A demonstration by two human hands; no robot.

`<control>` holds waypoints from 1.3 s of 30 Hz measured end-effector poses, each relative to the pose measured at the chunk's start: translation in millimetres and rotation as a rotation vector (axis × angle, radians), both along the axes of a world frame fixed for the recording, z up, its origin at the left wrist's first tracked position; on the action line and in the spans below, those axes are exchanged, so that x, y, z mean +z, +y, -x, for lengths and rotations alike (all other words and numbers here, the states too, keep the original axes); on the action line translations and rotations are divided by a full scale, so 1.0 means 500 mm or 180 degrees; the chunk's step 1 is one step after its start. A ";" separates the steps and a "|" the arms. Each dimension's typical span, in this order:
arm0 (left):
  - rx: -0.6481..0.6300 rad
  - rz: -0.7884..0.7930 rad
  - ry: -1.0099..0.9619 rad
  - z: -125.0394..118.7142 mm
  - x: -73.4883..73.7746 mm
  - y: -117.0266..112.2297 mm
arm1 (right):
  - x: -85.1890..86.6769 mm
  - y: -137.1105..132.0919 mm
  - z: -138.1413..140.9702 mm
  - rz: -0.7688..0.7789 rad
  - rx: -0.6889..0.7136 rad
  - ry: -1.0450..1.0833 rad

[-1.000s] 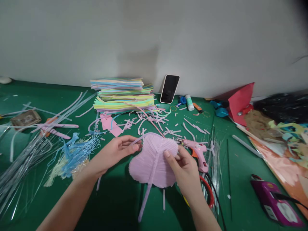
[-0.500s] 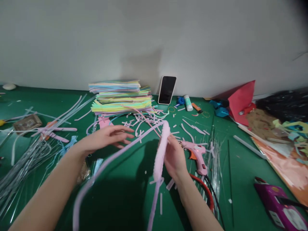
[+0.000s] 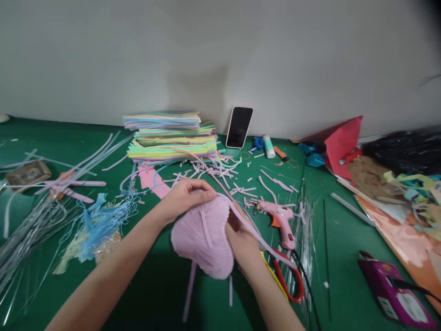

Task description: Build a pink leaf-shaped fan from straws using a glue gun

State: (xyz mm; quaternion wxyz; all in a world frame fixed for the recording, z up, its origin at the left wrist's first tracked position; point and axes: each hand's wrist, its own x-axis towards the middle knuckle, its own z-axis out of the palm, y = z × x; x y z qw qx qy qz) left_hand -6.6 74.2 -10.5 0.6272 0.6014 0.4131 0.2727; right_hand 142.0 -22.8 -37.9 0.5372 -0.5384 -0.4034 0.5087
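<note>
A lilac, ribbed, fuzzy panel (image 3: 193,239) made of pipe cleaners, with a lobed outline, is held up flat side toward me above the table. My left hand (image 3: 189,197) pinches its top edge between thumb and fingers. My right hand (image 3: 244,243) grips its right edge from behind, and some of those fingers are hidden by the panel. From the top edge a long lilac pipe cleaner (image 3: 263,241) trails right across my right wrist. A short stem (image 3: 206,232) lies against the panel's face, and another end (image 3: 189,292) hangs below.
A pink glue gun (image 3: 282,220) and red-and-yellow-handled scissors (image 3: 296,285) lie to the right. Behind are bundled pipe cleaners (image 3: 175,149), cut scraps and a propped phone (image 3: 239,128). Blue tassels (image 3: 103,225) lie left; a purple device (image 3: 396,289) sits at far right.
The panel has turned from edge-on to face me. My left hand has moved right and closed on its top edge. The long pipe cleaner has swung from left to right.
</note>
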 end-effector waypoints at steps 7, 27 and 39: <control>-0.0003 0.0110 -0.0036 -0.005 0.024 -0.002 | 0.054 -0.025 -0.067 -0.0142 -0.0299 0.0082; 0.0826 0.1032 -0.0392 -0.017 -0.027 -0.002 | 0.033 0.022 -0.142 0.0130 -0.0125 -0.1095; 0.0809 0.0967 -0.0063 -0.008 -0.056 0.011 | -0.068 -0.044 -0.234 0.1369 -0.0868 -0.5040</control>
